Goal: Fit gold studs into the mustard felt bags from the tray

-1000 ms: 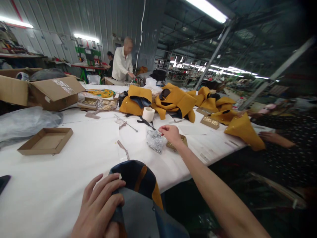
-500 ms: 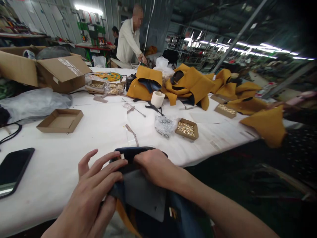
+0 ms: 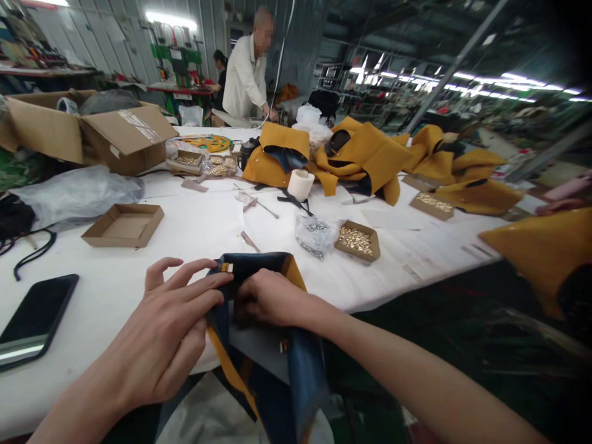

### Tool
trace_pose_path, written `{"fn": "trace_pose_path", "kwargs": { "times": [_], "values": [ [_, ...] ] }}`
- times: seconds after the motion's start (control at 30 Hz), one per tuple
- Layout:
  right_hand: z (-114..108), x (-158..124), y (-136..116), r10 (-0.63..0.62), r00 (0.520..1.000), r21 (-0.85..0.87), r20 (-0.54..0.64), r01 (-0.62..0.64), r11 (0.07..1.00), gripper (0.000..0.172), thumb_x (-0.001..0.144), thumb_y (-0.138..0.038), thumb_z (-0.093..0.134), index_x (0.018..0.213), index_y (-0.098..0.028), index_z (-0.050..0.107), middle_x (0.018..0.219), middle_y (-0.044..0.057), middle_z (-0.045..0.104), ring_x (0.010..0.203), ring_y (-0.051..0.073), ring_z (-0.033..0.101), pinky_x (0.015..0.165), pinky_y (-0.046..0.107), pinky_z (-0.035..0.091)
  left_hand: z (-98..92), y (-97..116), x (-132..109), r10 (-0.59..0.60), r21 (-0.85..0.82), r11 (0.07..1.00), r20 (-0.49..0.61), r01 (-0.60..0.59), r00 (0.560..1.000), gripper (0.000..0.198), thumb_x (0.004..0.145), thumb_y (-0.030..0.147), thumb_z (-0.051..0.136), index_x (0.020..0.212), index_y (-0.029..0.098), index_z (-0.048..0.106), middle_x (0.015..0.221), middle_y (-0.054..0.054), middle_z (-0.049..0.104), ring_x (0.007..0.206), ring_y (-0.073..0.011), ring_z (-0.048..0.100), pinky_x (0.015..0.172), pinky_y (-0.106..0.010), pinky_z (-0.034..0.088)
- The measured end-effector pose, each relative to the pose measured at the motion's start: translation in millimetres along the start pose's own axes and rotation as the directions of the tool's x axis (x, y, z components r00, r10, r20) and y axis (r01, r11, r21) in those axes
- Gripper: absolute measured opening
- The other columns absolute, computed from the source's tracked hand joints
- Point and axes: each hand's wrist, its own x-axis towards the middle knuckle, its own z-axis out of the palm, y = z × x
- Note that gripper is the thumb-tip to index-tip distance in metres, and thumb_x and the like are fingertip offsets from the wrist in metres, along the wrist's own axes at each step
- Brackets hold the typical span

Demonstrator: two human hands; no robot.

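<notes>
A navy and mustard bag piece [image 3: 272, 271] lies over the near edge of the white table [image 3: 185, 234] and hangs down toward me. My left hand [image 3: 161, 333] presses on its left side, fingers spread near a small brass fitting [image 3: 225, 267]. My right hand [image 3: 268, 299] grips the piece from the right, fingers curled on the fabric. Just beyond sit a small box of brass studs [image 3: 357, 240] and a clear bag of metal parts [image 3: 312, 234].
A black phone [image 3: 34, 320] lies at the near left, an empty cardboard tray [image 3: 124, 225] behind it. Mustard bag pieces [image 3: 361, 157] are piled at the back, beside a white roll [image 3: 300, 184]. An open carton [image 3: 92, 132] stands far left. A person in white [image 3: 250, 77] works beyond the table.
My right hand came back from the bag of metal parts to the navy piece and now grips it. The piece has slid further onto the table; my view tilted downward.
</notes>
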Motion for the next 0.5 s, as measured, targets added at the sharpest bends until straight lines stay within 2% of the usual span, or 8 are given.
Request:
{"fn": "trace_pose_path", "kwargs": {
  "times": [0.07, 0.17, 0.27, 0.37, 0.43, 0.5],
  "values": [
    [7.2, 9.3, 18.3, -0.009, 1.000, 0.235, 0.013, 0.005, 0.972, 0.017, 0.096, -0.018, 0.082, 0.109, -0.022, 0.092, 0.107, 0.002, 0.091, 0.098, 0.022, 0.082, 0.083, 0.027, 0.054, 5.5, 2.2, -11.0, -0.061, 0.017, 0.998, -0.030, 0.061, 0.998, 0.019, 0.109, 0.033, 0.057, 0.121, 0.029, 0.071, 0.163, -0.005, 0.072, 0.161, -0.0385, 0.052, 0.127, -0.063, 0.025],
    [21.4, 18.7, 35.4, 0.028, 1.000, 0.332, -0.014, -0.022, 0.943, 0.014, 0.099, -0.022, 0.083, 0.109, -0.021, 0.093, 0.110, 0.002, 0.091, 0.100, 0.022, 0.082, 0.088, 0.027, 0.055, 20.6, 7.1, -21.2, -0.120, 0.066, 0.990, -0.110, 0.127, 0.987, 0.020, 0.109, 0.048, 0.075, 0.116, 0.030, 0.070, 0.161, -0.004, 0.074, 0.155, -0.0422, 0.057, 0.123, -0.065, 0.029],
    [32.9, 21.2, 35.5, 0.065, 0.997, 0.301, -0.046, -0.048, 0.952, 0.017, 0.100, -0.024, 0.082, 0.113, -0.025, 0.093, 0.116, 0.002, 0.091, 0.104, 0.022, 0.081, 0.087, 0.028, 0.053, 39.2, 17.9, -22.4, -0.184, 0.013, 0.982, -0.185, 0.189, 0.965, 0.014, 0.109, 0.034, 0.075, 0.122, 0.029, 0.070, 0.163, -0.005, 0.071, 0.155, -0.0393, 0.057, 0.120, -0.062, 0.037],
    [37.7, 20.9, 28.5, 0.037, 0.998, 0.243, -0.047, -0.024, 0.970, 0.016, 0.103, -0.028, 0.081, 0.112, -0.023, 0.093, 0.107, 0.003, 0.090, 0.092, 0.020, 0.079, 0.076, 0.027, 0.048, 52.9, 30.3, -20.9, -0.226, -0.049, 0.974, -0.217, 0.221, 0.950, 0.038, 0.107, 0.019, 0.064, 0.144, 0.028, 0.070, 0.169, -0.007, 0.065, 0.161, -0.0364, 0.052, 0.121, -0.058, 0.042],
    [38.6, 21.5, 25.3, 0.044, 0.998, 0.138, -0.039, -0.038, 0.990, 0.019, 0.105, -0.028, 0.078, 0.109, -0.017, 0.093, 0.099, 0.006, 0.089, 0.080, 0.018, 0.074, 0.068, 0.027, 0.042, 58.2, 34.8, -22.5, -0.124, -0.015, 0.992, -0.166, 0.123, 0.978, 0.051, 0.104, 0.016, 0.061, 0.154, 0.028, 0.069, 0.172, -0.004, 0.064, 0.169, -0.0366, 0.044, 0.132, -0.060, 0.034],
    [39.6, 23.1, 24.9, 0.076, 0.997, 0.043, -0.034, -0.074, 0.996, 0.020, 0.105, -0.024, 0.075, 0.108, -0.012, 0.092, 0.099, 0.010, 0.089, 0.078, 0.018, 0.071, 0.066, 0.028, 0.041, 61.0, 33.6, -28.2, 0.074, 0.045, 0.996, -0.077, -0.071, 0.994, 0.049, 0.105, 0.019, 0.063, 0.152, 0.026, 0.074, 0.168, -0.001, 0.068, 0.171, -0.0342, 0.043, 0.144, -0.060, 0.017]
  ]
}}
